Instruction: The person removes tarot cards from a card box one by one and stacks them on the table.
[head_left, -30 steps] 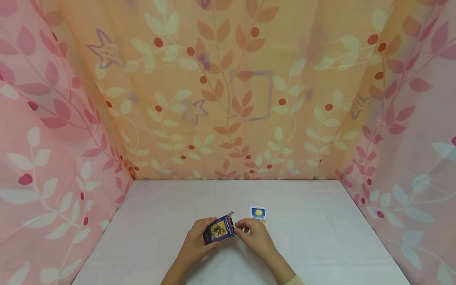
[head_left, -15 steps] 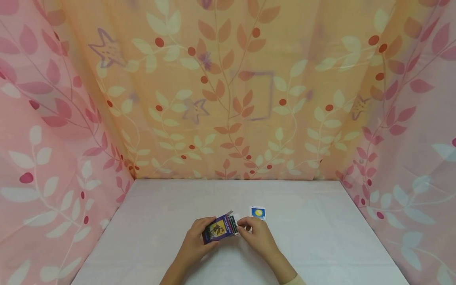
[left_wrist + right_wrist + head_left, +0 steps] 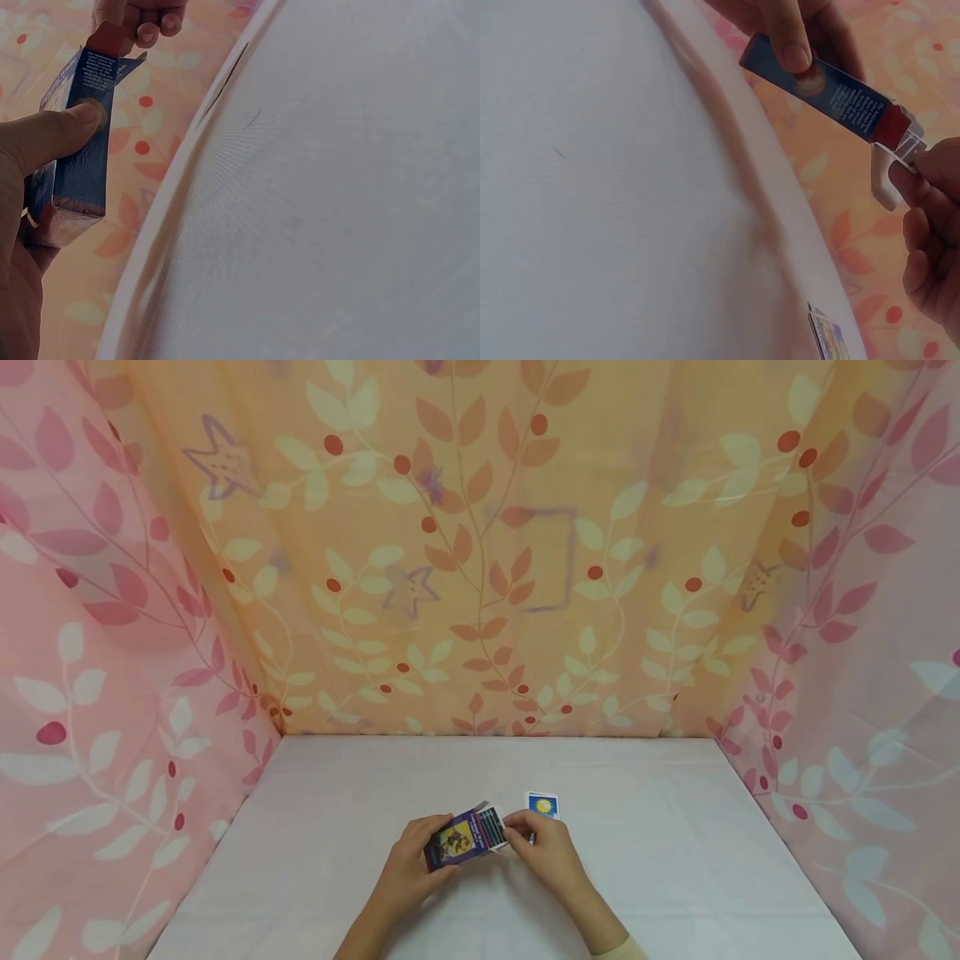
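Note:
My left hand (image 3: pixel 408 860) grips a purple-blue card box (image 3: pixel 452 845) by its long edges, above the table; the thumb lies along its narrow side in the left wrist view. Dark striped card backs with white edges, a stack of cards (image 3: pixel 492 828), stick out of the box's open right end. My right hand (image 3: pixel 551 857) pinches the outer end of these cards between thumb and forefinger. Beside the cards, the box's opened flap (image 3: pixel 883 187) hangs out in the right wrist view. Behind my right hand lies a sun-pictured card (image 3: pixel 543 805), partly covered by that hand.
A white-covered table (image 3: pixel 322 793) spreads under both hands. Patterned curtains (image 3: pixel 480 568) of orange and pink stand behind and along both sides. In the right wrist view, several layered edges show under the picture card (image 3: pixel 831 337) on the table.
My right hand has moved slightly right and away from the box, drawing the stack of cards farther out. The left hand has kept its grip on the box.

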A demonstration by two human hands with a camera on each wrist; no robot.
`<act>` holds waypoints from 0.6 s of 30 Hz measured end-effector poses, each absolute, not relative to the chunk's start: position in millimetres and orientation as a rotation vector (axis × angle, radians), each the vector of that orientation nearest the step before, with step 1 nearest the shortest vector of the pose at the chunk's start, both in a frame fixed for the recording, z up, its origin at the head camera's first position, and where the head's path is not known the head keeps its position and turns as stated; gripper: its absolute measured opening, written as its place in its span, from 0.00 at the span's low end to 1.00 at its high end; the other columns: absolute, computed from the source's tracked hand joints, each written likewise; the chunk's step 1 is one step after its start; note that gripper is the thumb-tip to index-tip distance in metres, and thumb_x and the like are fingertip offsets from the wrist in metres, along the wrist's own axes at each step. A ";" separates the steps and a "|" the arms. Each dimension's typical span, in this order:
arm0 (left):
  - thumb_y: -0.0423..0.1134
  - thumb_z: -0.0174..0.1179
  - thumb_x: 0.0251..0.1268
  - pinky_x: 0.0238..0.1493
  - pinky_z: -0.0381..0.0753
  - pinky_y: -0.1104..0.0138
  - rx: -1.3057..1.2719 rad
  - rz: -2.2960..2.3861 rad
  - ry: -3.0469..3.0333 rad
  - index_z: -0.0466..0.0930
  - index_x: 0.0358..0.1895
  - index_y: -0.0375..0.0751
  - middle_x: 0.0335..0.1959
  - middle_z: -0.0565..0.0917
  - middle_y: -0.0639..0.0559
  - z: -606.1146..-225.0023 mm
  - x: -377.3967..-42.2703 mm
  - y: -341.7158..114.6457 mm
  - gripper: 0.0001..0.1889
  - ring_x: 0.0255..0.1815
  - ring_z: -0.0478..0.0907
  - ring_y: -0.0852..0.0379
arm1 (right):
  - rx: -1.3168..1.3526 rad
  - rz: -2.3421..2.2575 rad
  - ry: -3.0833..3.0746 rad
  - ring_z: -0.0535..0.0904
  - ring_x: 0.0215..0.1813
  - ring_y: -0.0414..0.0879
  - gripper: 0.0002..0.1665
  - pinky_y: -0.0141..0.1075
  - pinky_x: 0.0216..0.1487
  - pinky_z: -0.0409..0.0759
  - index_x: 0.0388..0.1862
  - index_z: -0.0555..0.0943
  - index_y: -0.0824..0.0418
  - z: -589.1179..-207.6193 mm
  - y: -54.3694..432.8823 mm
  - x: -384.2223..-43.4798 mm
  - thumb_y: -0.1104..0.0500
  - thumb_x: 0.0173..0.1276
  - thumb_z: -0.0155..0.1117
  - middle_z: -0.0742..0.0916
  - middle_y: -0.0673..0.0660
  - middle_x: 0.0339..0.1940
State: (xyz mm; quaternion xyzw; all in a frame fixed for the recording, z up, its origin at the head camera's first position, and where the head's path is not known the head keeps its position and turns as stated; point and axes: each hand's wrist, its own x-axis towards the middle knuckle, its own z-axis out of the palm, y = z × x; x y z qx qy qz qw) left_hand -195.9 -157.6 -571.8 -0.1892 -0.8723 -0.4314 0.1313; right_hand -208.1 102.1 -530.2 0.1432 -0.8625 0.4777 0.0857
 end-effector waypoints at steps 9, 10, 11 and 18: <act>0.42 0.84 0.45 0.67 0.77 0.56 -0.555 -1.249 -2.522 0.74 0.71 0.57 0.64 0.77 0.70 -572.9 -196.0 -157.4 0.44 0.66 0.73 0.62 | 0.395 1.382 -2.597 0.78 0.30 0.33 0.04 0.29 0.32 0.79 0.41 0.87 0.50 -529.1 103.6 -207.0 0.59 0.69 0.71 0.87 0.40 0.29; 0.42 0.84 0.45 0.67 0.77 0.55 -0.556 -1.247 -2.518 0.74 0.71 0.58 0.64 0.77 0.69 -572.9 -196.0 -157.4 0.44 0.66 0.73 0.62 | 0.400 1.364 -2.595 0.78 0.31 0.33 0.04 0.29 0.33 0.78 0.41 0.87 0.50 -529.4 103.9 -207.3 0.59 0.69 0.71 0.86 0.39 0.29; 0.42 0.84 0.44 0.66 0.78 0.55 -0.557 -1.243 -2.514 0.74 0.70 0.57 0.64 0.77 0.69 -572.8 -195.9 -157.3 0.44 0.65 0.73 0.62 | 0.399 1.349 -2.594 0.78 0.31 0.33 0.05 0.29 0.33 0.78 0.41 0.87 0.49 -529.2 104.1 -207.2 0.59 0.69 0.71 0.86 0.39 0.29; 0.42 0.84 0.44 0.65 0.78 0.54 -0.544 -1.234 -2.516 0.74 0.70 0.57 0.64 0.77 0.69 -572.3 -195.5 -157.3 0.45 0.65 0.73 0.62 | 0.387 1.302 -2.546 0.77 0.31 0.33 0.06 0.29 0.32 0.78 0.40 0.88 0.50 -525.1 106.2 -207.1 0.60 0.67 0.73 0.84 0.38 0.28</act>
